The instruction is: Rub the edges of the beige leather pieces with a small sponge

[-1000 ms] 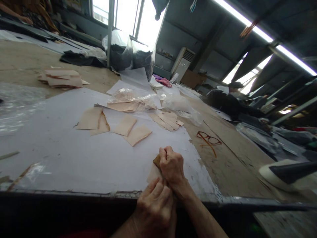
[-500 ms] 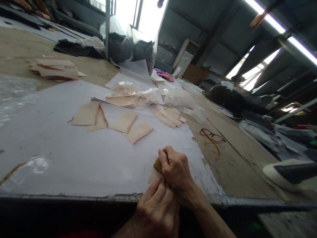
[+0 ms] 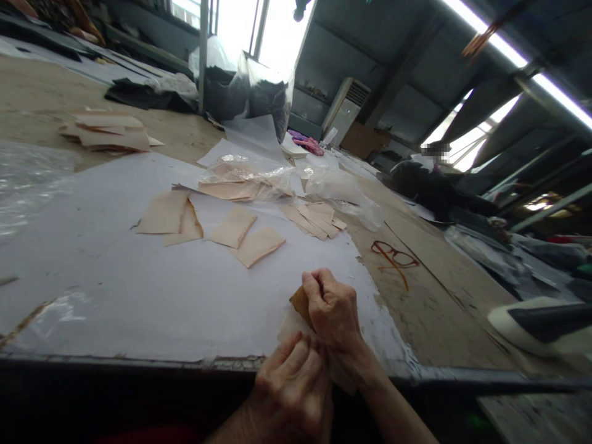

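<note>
At the front edge of the table, my right hand (image 3: 335, 311) is closed, thumb and fingers pinching a small brown leather-like piece (image 3: 300, 303). Just below it, my left hand (image 3: 292, 382) has its fingers pressed together on a pale, thin piece (image 3: 287, 326) that lies against the brown one. Whether the two are joined is hidden by my fingers. Beyond my hands, a pair of beige pieces (image 3: 235, 227) with darker edges overlaps on the white sheet (image 3: 139, 296). Another beige pair (image 3: 161, 213) lies to their left.
Fanned beige pieces (image 3: 314, 220) lie near clear plastic bags (image 3: 342, 188). A beige stack (image 3: 108, 131) sits at the far left. Brown-framed glasses (image 3: 395, 254) rest on the right, before a black-and-white object (image 3: 541, 324). A person (image 3: 416, 182) is in the background.
My right hand has shifted slightly to the right and away from my left hand, showing more of the brown piece. My left hand has barely moved.
</note>
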A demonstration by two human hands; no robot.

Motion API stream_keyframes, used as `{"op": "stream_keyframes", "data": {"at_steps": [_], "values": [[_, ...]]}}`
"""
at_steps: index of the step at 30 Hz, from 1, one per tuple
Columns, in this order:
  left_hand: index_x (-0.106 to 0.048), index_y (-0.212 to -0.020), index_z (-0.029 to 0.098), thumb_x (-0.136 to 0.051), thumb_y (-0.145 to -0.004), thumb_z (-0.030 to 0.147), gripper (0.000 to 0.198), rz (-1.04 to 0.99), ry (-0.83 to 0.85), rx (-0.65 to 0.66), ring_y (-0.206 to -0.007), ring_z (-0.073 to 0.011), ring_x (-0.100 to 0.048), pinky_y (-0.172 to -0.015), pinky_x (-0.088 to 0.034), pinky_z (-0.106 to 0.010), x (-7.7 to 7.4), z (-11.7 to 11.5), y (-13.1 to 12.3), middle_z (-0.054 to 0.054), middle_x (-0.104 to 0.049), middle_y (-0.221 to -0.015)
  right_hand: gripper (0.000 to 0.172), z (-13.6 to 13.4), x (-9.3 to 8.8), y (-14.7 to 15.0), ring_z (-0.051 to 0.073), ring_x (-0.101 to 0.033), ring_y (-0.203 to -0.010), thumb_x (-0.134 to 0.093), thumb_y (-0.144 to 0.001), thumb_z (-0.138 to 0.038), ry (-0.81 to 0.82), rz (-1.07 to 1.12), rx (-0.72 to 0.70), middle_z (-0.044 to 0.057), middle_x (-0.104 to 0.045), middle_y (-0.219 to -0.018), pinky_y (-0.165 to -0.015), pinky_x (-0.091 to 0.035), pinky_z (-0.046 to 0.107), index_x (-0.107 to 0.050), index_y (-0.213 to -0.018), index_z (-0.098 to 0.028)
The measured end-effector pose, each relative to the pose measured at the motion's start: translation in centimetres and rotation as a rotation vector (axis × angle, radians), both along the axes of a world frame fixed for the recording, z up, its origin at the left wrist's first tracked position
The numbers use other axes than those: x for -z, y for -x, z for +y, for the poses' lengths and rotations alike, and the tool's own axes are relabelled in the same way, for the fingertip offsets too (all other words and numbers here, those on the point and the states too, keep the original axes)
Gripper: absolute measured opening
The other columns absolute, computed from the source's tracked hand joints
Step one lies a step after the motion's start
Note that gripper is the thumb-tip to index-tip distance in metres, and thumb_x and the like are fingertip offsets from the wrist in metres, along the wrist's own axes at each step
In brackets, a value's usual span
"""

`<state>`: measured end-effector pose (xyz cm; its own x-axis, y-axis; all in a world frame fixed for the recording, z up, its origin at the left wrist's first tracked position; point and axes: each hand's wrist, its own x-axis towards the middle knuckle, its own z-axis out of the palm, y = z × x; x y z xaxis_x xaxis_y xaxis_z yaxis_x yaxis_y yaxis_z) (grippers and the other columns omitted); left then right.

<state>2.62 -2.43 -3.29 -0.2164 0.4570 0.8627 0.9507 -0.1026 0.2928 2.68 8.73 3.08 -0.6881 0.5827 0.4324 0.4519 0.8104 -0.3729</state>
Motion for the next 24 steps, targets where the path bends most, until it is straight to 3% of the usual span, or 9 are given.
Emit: {"op": "stream_keyframes", "data": {"at_steps": [3, 8, 12, 15, 19, 24], "values": [[-0.064, -0.082, 0.012, -0.044, -0.071, 0.005, 0.023, -0.042, -0.017, 0.020, -0.082, -0.0186, -0.058, -0.090, -0.045, -0.036, -0.1, 0.2, -0.1, -0.006, -0.062, -0.073, 0.026, -0.4, 0.7, 0.1, 0.011, -0.050, -0.048, -0.036, -0.085, -0.028, -0.132, -0.130, -0.071, 0.002, -0.057, -0.055, -0.050, -0.030, 0.022, -0.052, -0.068, -0.016], [-0.064, -0.081, 0.013, -0.045, -0.071, 0.008, 0.021, -0.027, 0.041, 0.019, -0.083, -0.0200, -0.059, -0.088, -0.046, -0.037, -0.2, 0.1, -0.1, -0.006, -0.062, -0.074, 0.027, 0.3, 2.1, 1.7, 0.013, -0.050, -0.045, -0.036, -0.085, -0.026, -0.280, -0.169, 0.123, 0.004, -0.058, -0.055, -0.047, -0.024, 0.024, -0.054, -0.069, -0.014], [-0.062, -0.093, 0.009, -0.047, -0.071, 0.012, 0.026, -0.002, 0.029, -0.027, -0.090, -0.0219, -0.058, -0.088, -0.046, -0.034, -0.2, 0.0, -0.1, -0.009, -0.064, -0.088, 0.033, 0.8, 1.5, 1.5, 0.013, -0.051, -0.046, -0.030, -0.087, -0.032, -0.306, 0.022, 0.265, 0.005, -0.059, -0.056, -0.047, -0.026, 0.023, -0.054, -0.072, -0.014], [-0.062, -0.095, 0.009, -0.047, -0.071, 0.011, 0.028, 0.019, 0.012, -0.036, -0.091, -0.0215, -0.057, -0.088, -0.045, -0.034, -0.1, 0.0, 0.0, -0.009, -0.064, -0.093, 0.032, 0.4, 0.5, 0.2, 0.012, -0.051, -0.047, -0.032, -0.087, -0.033, -0.220, 0.055, 0.181, 0.002, -0.057, -0.054, -0.048, -0.029, 0.022, -0.054, -0.072, -0.015], [-0.064, -0.085, 0.013, -0.046, -0.071, 0.008, 0.023, -0.012, 0.031, 0.002, -0.089, -0.0214, -0.058, -0.088, -0.045, -0.037, -0.1, 0.0, 0.0, -0.008, -0.064, -0.083, 0.026, -0.5, 0.2, -0.2, 0.010, -0.050, -0.047, -0.037, -0.085, -0.028, -0.172, -0.156, -0.061, 0.001, -0.058, -0.056, -0.049, -0.029, 0.021, -0.053, -0.068, -0.016], [-0.061, -0.099, 0.009, -0.048, -0.071, 0.009, 0.031, 0.013, 0.038, -0.031, -0.092, -0.0220, -0.057, -0.088, -0.045, -0.034, -0.1, 0.0, 0.0, -0.010, -0.064, -0.092, 0.022, 1.2, 0.6, 1.7, 0.013, -0.051, -0.048, -0.040, -0.083, -0.025, -0.369, -0.319, 0.046, 0.004, -0.059, -0.058, -0.046, -0.023, 0.024, -0.055, -0.070, -0.015]]}}
